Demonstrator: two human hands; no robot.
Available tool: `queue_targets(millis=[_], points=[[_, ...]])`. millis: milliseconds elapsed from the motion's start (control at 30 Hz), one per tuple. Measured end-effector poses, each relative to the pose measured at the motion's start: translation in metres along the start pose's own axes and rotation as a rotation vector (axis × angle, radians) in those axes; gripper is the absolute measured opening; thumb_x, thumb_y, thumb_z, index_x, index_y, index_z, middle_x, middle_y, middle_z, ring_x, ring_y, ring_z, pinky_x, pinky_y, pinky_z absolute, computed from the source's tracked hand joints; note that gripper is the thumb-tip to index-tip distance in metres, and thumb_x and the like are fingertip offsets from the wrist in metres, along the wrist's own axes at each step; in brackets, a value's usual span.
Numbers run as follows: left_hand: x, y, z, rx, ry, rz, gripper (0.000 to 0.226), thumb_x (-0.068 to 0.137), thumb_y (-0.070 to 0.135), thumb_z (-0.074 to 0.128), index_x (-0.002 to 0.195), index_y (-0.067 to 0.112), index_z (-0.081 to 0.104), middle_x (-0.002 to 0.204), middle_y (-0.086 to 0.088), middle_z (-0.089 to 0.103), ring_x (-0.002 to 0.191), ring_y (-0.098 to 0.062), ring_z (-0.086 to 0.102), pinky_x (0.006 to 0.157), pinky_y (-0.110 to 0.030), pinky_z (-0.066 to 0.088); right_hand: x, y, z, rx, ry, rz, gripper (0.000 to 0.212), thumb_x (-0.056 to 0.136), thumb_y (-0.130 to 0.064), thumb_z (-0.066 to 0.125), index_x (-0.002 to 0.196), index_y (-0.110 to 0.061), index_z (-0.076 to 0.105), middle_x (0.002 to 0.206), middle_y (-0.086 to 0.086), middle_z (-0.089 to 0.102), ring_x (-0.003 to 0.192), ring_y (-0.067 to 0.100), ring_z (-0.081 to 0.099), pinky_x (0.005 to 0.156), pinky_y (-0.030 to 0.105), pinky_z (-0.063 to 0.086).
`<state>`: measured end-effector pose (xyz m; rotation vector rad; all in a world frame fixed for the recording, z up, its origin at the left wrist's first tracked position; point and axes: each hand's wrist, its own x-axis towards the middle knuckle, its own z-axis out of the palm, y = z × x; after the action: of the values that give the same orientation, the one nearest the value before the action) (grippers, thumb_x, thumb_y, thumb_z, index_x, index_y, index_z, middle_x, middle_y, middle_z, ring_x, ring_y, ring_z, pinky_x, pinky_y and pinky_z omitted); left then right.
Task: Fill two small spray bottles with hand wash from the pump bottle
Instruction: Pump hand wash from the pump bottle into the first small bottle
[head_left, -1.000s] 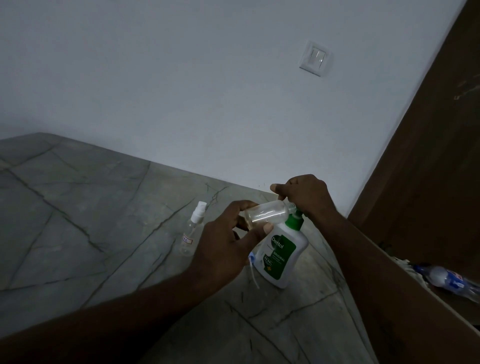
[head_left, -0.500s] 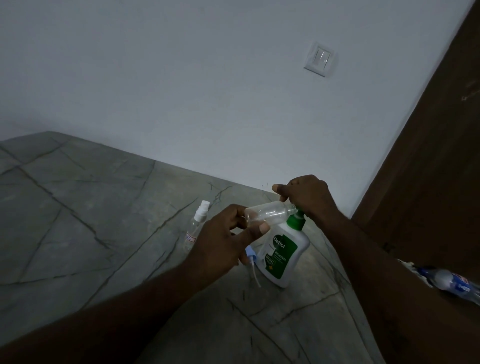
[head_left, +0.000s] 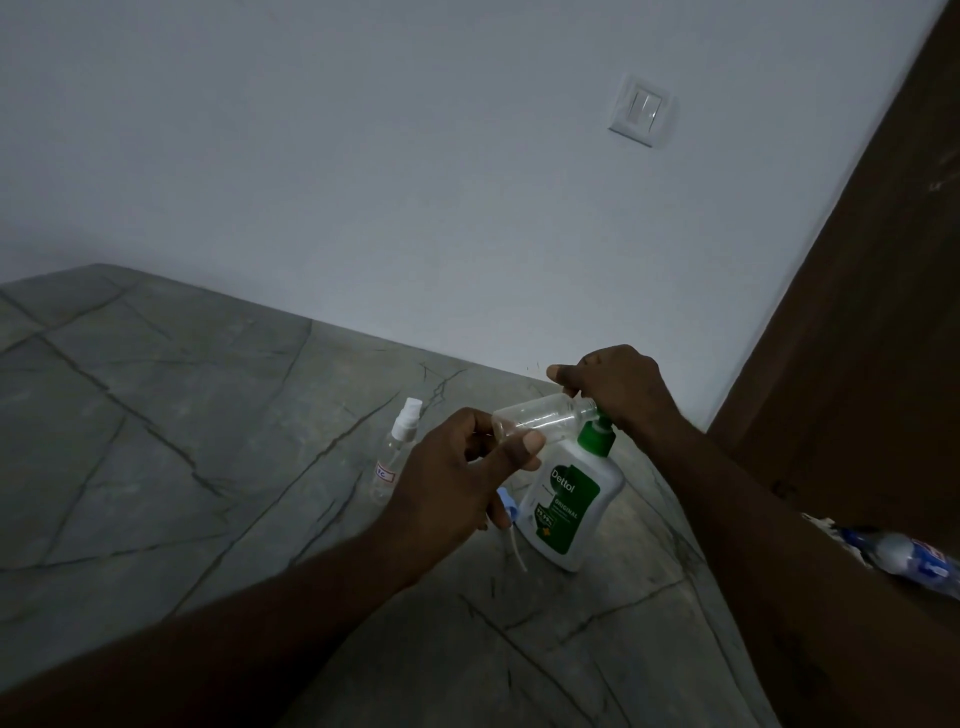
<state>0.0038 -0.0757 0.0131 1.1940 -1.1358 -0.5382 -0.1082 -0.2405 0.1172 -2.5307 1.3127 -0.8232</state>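
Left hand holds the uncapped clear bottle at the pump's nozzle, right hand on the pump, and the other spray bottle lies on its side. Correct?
No: the head view shows the other spray bottle standing upright. The rest holds: left hand holds the clear bottle at the nozzle, right hand on the pump bottle.

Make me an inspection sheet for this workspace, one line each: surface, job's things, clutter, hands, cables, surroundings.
Surface: grey veined stone slab, dimly lit.
Job's things: pump bottle upright; open bottle on its side in the air, mouth at the pump spout; capped bottle upright, left of them; sprayer head lying beside the pump bottle.
Clutter: plastic bottle lying at the right edge.
Hands: left hand grips the open bottle; right hand curled over the pump head.
Cables: nothing seen.
Surroundings: pale wall with a switch; brown panel on the right.
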Motion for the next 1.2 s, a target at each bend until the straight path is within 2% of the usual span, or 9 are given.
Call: queue_targets(millis=[200, 267, 367, 467, 567, 667, 833, 1033, 1200], points=[[-0.002, 0.006, 0.004, -0.094, -0.023, -0.047, 0.054, 0.079, 0.059, 0.065, 0.113, 0.017, 0.06, 0.101, 0.005, 0.078, 0.053, -0.02, 0.065, 0.048, -0.026, 0.05, 0.003, 0.002, -0.004, 0.085, 0.051, 0.003, 0.037, 0.087, -0.045, 0.073, 0.057, -0.023, 0.07, 0.054, -0.005, 0.06, 0.056, 0.013, 0.058, 0.059, 0.027, 0.044], [-0.002, 0.006, 0.005, -0.105, -0.026, -0.057, 0.05, 0.082, 0.055, 0.065, 0.114, 0.017, 0.059, 0.101, 0.006, 0.079, 0.053, -0.021, 0.065, 0.048, -0.026, 0.049, 0.002, 0.002, -0.002, 0.072, 0.035, 0.009, 0.041, 0.088, -0.044, 0.072, 0.053, -0.024, 0.066, 0.054, -0.006, 0.058, 0.058, 0.013, 0.056, 0.059, 0.027, 0.041], [-0.002, 0.008, 0.004, -0.11, -0.032, -0.07, 0.045, 0.086, 0.053, 0.063, 0.112, 0.016, 0.058, 0.1, 0.006, 0.079, 0.052, -0.019, 0.064, 0.048, -0.026, 0.05, 0.001, 0.003, 0.004, 0.016, 0.006, 0.033, 0.05, 0.091, -0.045, 0.07, 0.048, -0.024, 0.056, 0.056, -0.006, 0.056, 0.06, 0.011, 0.053, 0.067, 0.028, 0.038], [-0.002, 0.011, 0.002, -0.137, -0.061, -0.132, 0.048, 0.089, 0.056, 0.058, 0.111, 0.014, 0.06, 0.097, 0.003, 0.08, 0.052, -0.017, 0.064, 0.049, -0.026, 0.05, 0.0, 0.001, 0.003, 0.026, 0.012, 0.037, 0.042, 0.089, -0.046, 0.071, 0.053, -0.024, 0.064, 0.06, -0.006, 0.061, 0.063, 0.01, 0.057, 0.061, 0.027, 0.039], [-0.004, 0.013, 0.002, -0.225, -0.126, -0.234, 0.059, 0.085, 0.064, 0.055, 0.115, 0.014, 0.062, 0.097, -0.001, 0.08, 0.058, -0.018, 0.065, 0.055, -0.028, 0.048, 0.001, -0.001, -0.004, 0.068, 0.02, 0.021, 0.037, 0.087, -0.046, 0.074, 0.058, -0.022, 0.069, 0.059, -0.005, 0.063, 0.059, 0.01, 0.058, 0.057, 0.024, 0.04], [-0.005, 0.015, 0.003, -0.262, -0.162, -0.276, 0.067, 0.081, 0.07, 0.05, 0.116, 0.014, 0.064, 0.098, -0.003, 0.079, 0.06, -0.017, 0.064, 0.058, -0.028, 0.048, 0.003, -0.003, -0.009, 0.072, 0.04, -0.004, 0.036, 0.086, -0.047, 0.074, 0.06, -0.022, 0.071, 0.057, -0.005, 0.063, 0.054, 0.01, 0.059, 0.057, 0.024, 0.043], [-0.005, 0.015, 0.002, -0.263, -0.177, -0.326, 0.072, 0.083, 0.074, 0.046, 0.108, 0.01, 0.068, 0.095, -0.007, 0.079, 0.06, -0.016, 0.063, 0.055, -0.025, 0.046, 0.004, 0.002, -0.004, 0.077, 0.046, 0.011, 0.039, 0.088, -0.046, 0.072, 0.059, -0.02, 0.071, 0.058, -0.004, 0.063, 0.058, 0.013, 0.06, 0.062, 0.027, 0.046], [-0.002, 0.014, 0.0, -0.284, -0.145, -0.364, 0.073, 0.085, 0.075, 0.047, 0.098, 0.006, 0.07, 0.085, -0.009, 0.078, 0.056, -0.016, 0.06, 0.054, -0.025, 0.042, 0.0, 0.005, 0.005, 0.061, 0.054, 0.017, 0.04, 0.089, -0.048, 0.071, 0.059, -0.021, 0.071, 0.058, -0.006, 0.061, 0.059, 0.01, 0.058, 0.059, 0.026, 0.04], [-0.003, 0.015, 0.001, -0.28, -0.15, -0.372, 0.079, 0.083, 0.077, 0.045, 0.098, 0.005, 0.072, 0.083, -0.009, 0.076, 0.056, -0.016, 0.06, 0.054, -0.024, 0.042, 0.0, 0.003, 0.0, 0.06, 0.06, 0.003, 0.041, 0.089, -0.047, 0.07, 0.057, -0.021, 0.072, 0.051, -0.008, 0.061, 0.056, 0.011, 0.06, 0.063, 0.028, 0.047]])
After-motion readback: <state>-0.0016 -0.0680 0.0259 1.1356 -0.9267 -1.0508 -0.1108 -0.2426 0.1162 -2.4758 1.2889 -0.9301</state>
